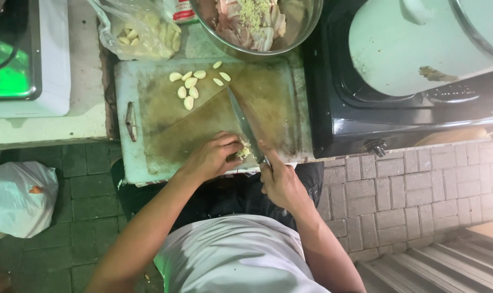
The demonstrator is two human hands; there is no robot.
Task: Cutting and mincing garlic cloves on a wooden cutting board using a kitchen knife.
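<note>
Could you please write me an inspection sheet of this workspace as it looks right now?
Surface: worn, stained cutting board with a handle on its left edge.
Job's things: knife lying diagonally across the board; small pale garlic pile at the blade; peeled garlic cloves loose near the board's top.
Clutter: plastic bag of cloves; metal bowl of chopped food.
Hands: left hand steadies the pile; right hand grips the knife handle.
Cables: a dark cable crosses the green-lit white appliance.
Surroundings: black stove, white pot lid, paved floor, white bag.
</note>
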